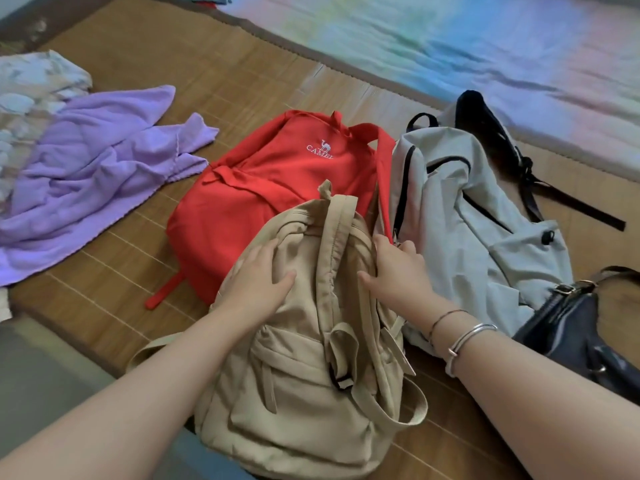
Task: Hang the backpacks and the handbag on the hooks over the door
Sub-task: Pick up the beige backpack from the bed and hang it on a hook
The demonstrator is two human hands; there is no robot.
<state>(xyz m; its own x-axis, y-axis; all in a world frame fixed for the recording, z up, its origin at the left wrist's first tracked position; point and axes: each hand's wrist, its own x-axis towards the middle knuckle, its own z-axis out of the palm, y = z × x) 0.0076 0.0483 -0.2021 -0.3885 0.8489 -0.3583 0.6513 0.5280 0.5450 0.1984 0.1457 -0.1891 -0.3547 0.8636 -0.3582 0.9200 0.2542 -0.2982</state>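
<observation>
Both hands are working the beige backpack (304, 375), which is lying nearest, at 6 o'clock, its lower end hanging past the edge of the bamboo mat (214, 81). Left hand (258, 275) is resting flat on the bag's upper left side, fingers straight and slightly spread, holding nothing. Right hand (394, 268) is curling its fingers over the bag's upper right edge, thumb pressing the fabric; looks like a grip on the bag's side, though the fingertips are hidden. Top loop (325, 188) is sticking up free, neither hand on it.

Black handbag (575, 327) is sitting at 4 o'clock, touching the grey backpack (485, 209) at 2 o'clock. Red backpack (277, 188) is lying at 12 o'clock, partly under the beige one. Purple cloth (86, 174) is bunched at 10 o'clock, pastel sheet (450, 46) running across the far side. Door and hooks aren't in view.

Risks: lifting by the body, not the loop, is likely to let the soft bag sag and slip out. Loose shoulder straps (388, 403) are dangling, could snag the red strap (382, 174) and drag that bag along. Handbag is near the right forearm, may get knocked.
</observation>
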